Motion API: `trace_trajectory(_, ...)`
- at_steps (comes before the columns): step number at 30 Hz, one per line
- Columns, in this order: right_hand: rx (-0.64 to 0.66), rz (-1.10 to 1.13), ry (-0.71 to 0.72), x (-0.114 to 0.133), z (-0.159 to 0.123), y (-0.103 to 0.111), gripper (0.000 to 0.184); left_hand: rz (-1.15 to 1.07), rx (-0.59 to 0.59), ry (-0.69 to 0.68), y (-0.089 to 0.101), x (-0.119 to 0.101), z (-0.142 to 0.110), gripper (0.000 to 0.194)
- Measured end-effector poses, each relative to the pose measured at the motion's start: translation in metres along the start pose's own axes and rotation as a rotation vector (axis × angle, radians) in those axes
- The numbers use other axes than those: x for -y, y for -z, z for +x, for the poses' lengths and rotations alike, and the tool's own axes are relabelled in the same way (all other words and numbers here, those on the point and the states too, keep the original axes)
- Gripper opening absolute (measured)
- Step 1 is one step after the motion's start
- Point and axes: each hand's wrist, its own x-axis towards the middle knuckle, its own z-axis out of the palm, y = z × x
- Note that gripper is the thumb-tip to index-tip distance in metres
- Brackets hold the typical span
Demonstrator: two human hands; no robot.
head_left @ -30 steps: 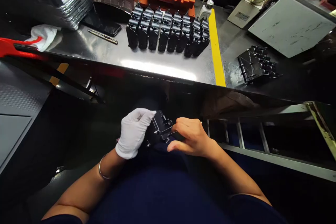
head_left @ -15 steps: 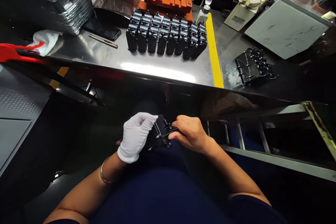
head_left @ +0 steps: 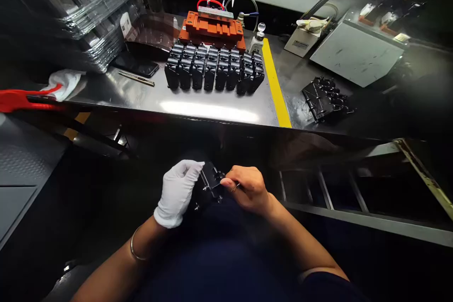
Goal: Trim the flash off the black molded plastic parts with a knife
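Note:
In front of my body, my left hand (head_left: 179, 191), in a white glove, pinches a black plastic part (head_left: 210, 180) by its upper left edge. The part is flat, with small posts and pegs sticking out of it. My bare right hand (head_left: 249, 186) is closed at the part's right side, thumb pressed against the bent fingers. Something thin and shiny shows at those fingertips, too small to name. Similar black parts (head_left: 214, 71) stand upright in a row on the metal bench (head_left: 134, 101) ahead.
Behind the row sits an orange fixture (head_left: 212, 28). A pen (head_left: 136, 78), a phone (head_left: 136, 65) and stacked clear trays (head_left: 95, 42) are on the left. Right of the yellow tape (head_left: 278, 85) lie more black parts (head_left: 325, 99) and a grey box (head_left: 357, 52). A metal frame (head_left: 354, 217) stands low right.
The camera view has tilted up, so the bench appears lower. My right thumb has closed from apart to pressed against the fingers. My left hand keeps its pinch on the black plastic part.

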Motion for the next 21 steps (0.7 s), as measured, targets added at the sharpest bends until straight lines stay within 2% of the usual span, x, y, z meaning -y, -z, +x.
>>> trace_trajectory(2,-0.114,-0.025,-0.037,-0.002,0.000,0.002,0.019,-0.023,-0.057,-0.084,-0.001,0.002,-0.002,0.035)
trace_trajectory(4,-0.266,-0.025,-0.135,-0.004,-0.002,0.002,0.018,-0.012,-0.152,-0.213,-0.001,0.005,-0.004,0.031)
trace_trajectory(6,-0.338,0.031,-0.227,-0.004,-0.007,-0.002,0.013,0.036,-0.252,-0.360,0.002,0.009,-0.006,0.028)
trace_trajectory(9,-0.266,0.168,-0.284,-0.002,-0.018,-0.014,0.009,0.094,-0.351,-0.539,0.007,0.014,-0.008,0.022)
trace_trajectory(11,-0.222,0.227,-0.289,-0.001,-0.024,-0.021,0.012,0.101,-0.381,-0.597,0.010,0.016,-0.009,0.018)
trace_trajectory(14,-0.243,0.206,-0.260,0.000,-0.024,-0.021,0.014,0.105,-0.350,-0.580,0.010,0.015,-0.012,0.018)
trace_trajectory(17,-0.269,0.140,-0.144,0.000,-0.015,-0.011,0.018,0.126,-0.277,-0.468,0.008,0.011,-0.016,0.021)
trace_trajectory(19,-0.237,0.118,-0.055,0.002,-0.008,-0.005,0.022,0.140,-0.260,-0.422,0.006,0.010,-0.018,0.023)
trace_trajectory(21,-0.210,0.106,-0.007,0.004,-0.003,-0.003,0.024,0.152,-0.277,-0.436,0.005,0.011,-0.021,0.025)
